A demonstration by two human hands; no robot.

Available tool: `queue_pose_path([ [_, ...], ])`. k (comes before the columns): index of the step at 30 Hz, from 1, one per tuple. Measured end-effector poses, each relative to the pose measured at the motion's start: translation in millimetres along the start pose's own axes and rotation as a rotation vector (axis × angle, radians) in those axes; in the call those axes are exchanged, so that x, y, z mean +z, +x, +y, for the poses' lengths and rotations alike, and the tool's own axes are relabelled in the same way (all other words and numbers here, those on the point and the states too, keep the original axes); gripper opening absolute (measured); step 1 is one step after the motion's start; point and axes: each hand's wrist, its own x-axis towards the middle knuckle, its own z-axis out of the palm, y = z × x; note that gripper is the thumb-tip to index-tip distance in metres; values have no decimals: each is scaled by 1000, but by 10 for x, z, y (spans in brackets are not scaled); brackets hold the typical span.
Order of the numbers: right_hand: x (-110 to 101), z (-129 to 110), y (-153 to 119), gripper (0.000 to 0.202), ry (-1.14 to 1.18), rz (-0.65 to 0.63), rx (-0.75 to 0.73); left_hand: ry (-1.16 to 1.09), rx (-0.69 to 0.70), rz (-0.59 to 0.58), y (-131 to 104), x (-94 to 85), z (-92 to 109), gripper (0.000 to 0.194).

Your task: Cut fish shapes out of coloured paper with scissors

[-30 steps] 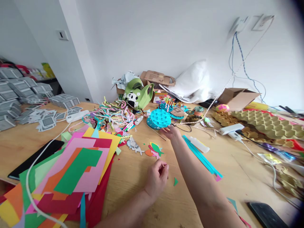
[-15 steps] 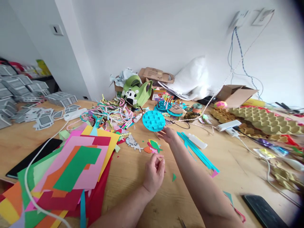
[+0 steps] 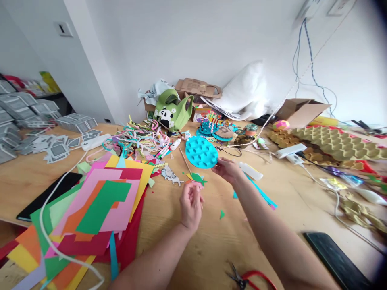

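Note:
My right hand (image 3: 229, 170) pinches the lower right edge of a round bright blue disc (image 3: 202, 152) with rows of small raised flaps. The disc is tilted above the table. My left hand (image 3: 191, 204) is lower and to the left, fingers curled and closed; whatever may be between them is hidden. Just beyond its fingertips are a green paper fish (image 3: 198, 178) and a pink paper piece. A thin wooden stick (image 3: 185, 160) runs from beside the disc toward the fish; I cannot tell what supports it. Grey fish cutouts (image 3: 171, 175) lie to the left.
Stacked coloured paper (image 3: 99, 205) covers the left, crossed by a white cable. Tangled fuzzy stems (image 3: 139, 139) and a green panda bag (image 3: 173, 112) stand behind. Red-handled pliers (image 3: 240, 278) are at the front, with a phone (image 3: 335, 259), blue strips (image 3: 261, 191) and egg trays (image 3: 338, 147) on the right.
The disc has moved slightly right and tilted with my right hand. My left hand has shifted toward the paper fish. The pliers have come further into view as the camera moved.

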Motion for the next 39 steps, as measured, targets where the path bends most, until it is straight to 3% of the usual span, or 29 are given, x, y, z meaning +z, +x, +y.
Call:
queue_pose_path([
  [4, -550, 2, -606, 15, -113, -50, 86, -170, -27, 177, 125, -42, 119, 39],
  [6, -737, 135, -890, 17, -251, -164, 168, -232, 6, 250, 203, -67, 177, 40],
  [11, -833, 486, -1331, 41, -643, -319, 235, -288, 127, 364, 458, -243, 306, 37],
  [14, -659, 432, -1356, 37, -1110, -297, 180, -284, 167, 438, 599, -400, 316, 34],
  [17, -308, 227, -1191, 33, -1568, -139, -188, -247, 162, 488, 669, -505, 259, 35],
  [18, -154, 168, -1096, 35, -1620, -122, -265, -239, 155, 497, 675, -520, 233, 36],
  [21, 358, 117, -718, 35, -1679, -66, -315, -227, 132, 504, 663, -519, 165, 42],
  [26, 1017, 329, -53, 33, -1726, -5, -264, -207, 104, 464, 645, -499, 124, 41],
  [29, 1187, 385, 216, 28, -1740, -20, -215, -194, 99, 479, 653, -514, 118, 39],
  [33, 1244, 298, 390, 33, -1735, -12, -231, -186, 88, 479, 664, -542, 116, 39],
  [36, 1233, 270, 345, 34, -1725, -17, -309, -224, 87, 498, 688, -562, 137, 38],
  [39, 1238, 391, 146, 48, -1705, -114, -465, -259, 101, 557, 725, -576, 186, 33],
])
